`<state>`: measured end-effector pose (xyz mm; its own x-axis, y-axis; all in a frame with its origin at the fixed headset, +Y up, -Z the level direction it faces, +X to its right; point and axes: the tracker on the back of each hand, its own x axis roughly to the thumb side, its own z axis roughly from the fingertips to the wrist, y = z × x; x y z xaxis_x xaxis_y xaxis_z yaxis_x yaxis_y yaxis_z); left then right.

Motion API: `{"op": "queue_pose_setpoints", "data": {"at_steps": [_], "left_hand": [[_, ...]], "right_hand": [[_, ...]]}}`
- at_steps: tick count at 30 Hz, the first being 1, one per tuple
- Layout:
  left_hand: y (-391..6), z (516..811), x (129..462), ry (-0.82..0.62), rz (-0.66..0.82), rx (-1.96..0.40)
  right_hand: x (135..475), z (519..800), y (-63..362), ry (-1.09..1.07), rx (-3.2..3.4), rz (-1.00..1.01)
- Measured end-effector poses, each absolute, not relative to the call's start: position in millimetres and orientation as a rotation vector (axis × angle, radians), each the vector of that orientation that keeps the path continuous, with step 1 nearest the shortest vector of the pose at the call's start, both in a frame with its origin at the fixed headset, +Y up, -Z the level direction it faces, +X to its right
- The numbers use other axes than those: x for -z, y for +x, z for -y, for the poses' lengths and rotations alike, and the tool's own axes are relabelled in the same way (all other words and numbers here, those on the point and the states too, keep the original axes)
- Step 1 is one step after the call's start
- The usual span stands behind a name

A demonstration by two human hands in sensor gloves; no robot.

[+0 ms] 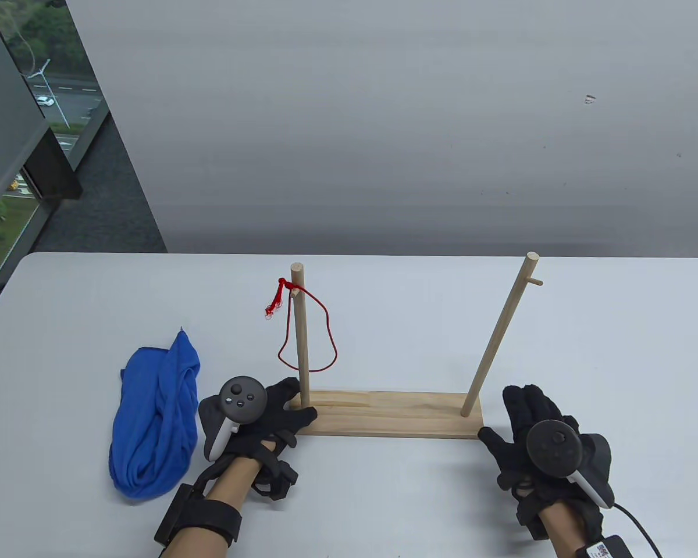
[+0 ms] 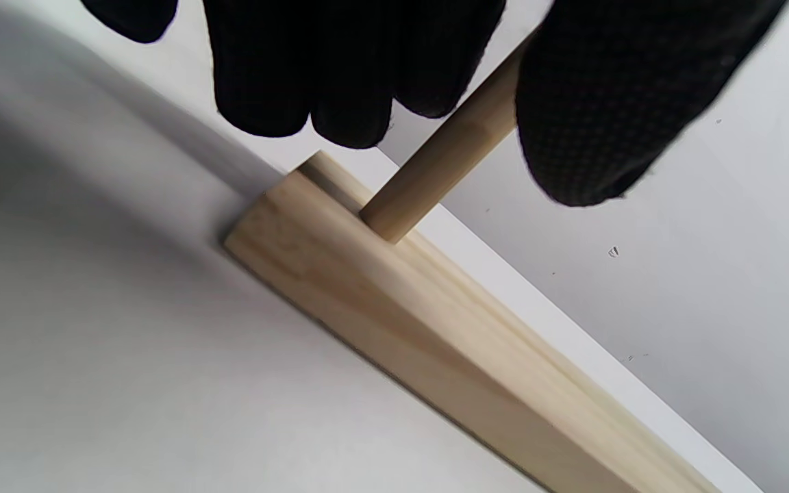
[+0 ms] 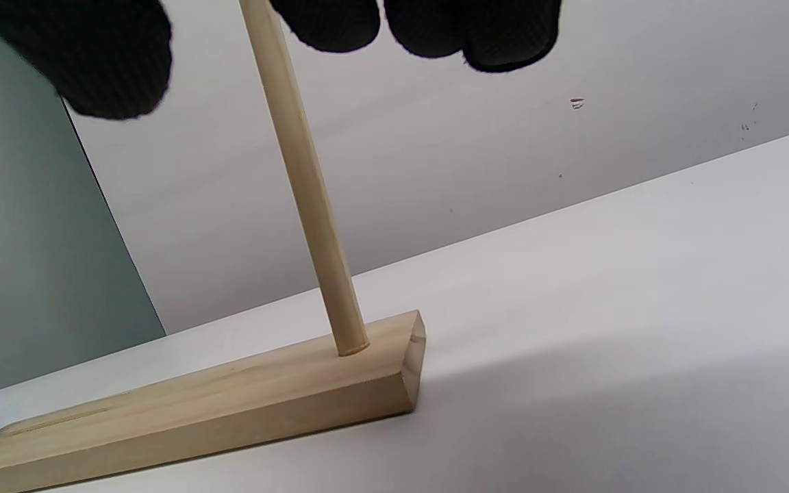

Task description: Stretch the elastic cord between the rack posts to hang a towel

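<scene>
Left hand (image 1: 262,418) spread at the left post's (image 1: 300,337) foot, steadying the rack; right hand (image 1: 535,442) flat, empty; red cord (image 1: 308,343) slack

Whether the left post (image 2: 446,168) is being gripped by the left hand (image 1: 256,415) cannot be told: in the left wrist view its upper length is being covered by the fingers (image 2: 614,103) and cut off at the top edge. In the right wrist view the right post (image 3: 305,185) is likewise being cut off beside the fingers (image 3: 470,31). The knot of the red cord (image 1: 308,334) is being shown too small to be read.
</scene>
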<state>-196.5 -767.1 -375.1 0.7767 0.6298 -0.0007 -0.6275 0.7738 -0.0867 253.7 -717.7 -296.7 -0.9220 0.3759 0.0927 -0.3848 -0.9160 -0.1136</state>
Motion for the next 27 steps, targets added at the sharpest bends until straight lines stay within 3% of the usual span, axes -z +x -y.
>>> {"op": "queue_pose_setpoints", "data": {"at_steps": [27], "left_hand": [[-175,769,379,-0.019,-0.002,-0.496]], "right_hand": [[295,708,230,0.285,-2.658,0.356]]}}
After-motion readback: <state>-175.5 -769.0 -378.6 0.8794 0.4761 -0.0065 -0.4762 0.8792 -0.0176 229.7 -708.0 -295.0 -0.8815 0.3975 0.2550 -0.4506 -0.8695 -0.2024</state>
